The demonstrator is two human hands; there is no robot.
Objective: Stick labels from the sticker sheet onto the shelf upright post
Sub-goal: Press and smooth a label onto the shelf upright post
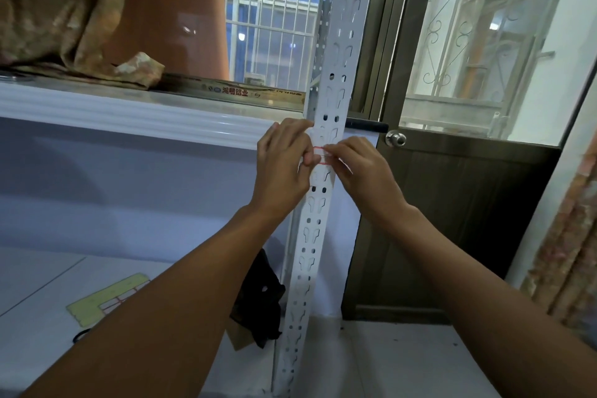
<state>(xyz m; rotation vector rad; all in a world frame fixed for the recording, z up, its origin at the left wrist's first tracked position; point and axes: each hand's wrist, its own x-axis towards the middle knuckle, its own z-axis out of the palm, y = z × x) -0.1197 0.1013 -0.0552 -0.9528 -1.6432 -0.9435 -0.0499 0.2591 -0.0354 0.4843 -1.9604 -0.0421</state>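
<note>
A white perforated shelf upright post (pixel 336 52) stands in the middle of the view, leaning slightly. A small white label with a red border (pixel 322 156) lies across the post at hand height. My left hand (pixel 284 165) holds the post's left edge, with its thumb on the label's left end. My right hand (pixel 361 168) pinches the label's right end with fingertips against the post. The yellow-backed sticker sheet (pixel 106 300) lies on the white surface at the lower left, partly hidden by my left forearm.
A window with bars is behind the post, and a dark door with a round knob (pixel 396 139) stands to its right. A black object (pixel 261 300) lies at the post's foot. A patterned cloth (pixel 64 10) sits on the ledge at upper left.
</note>
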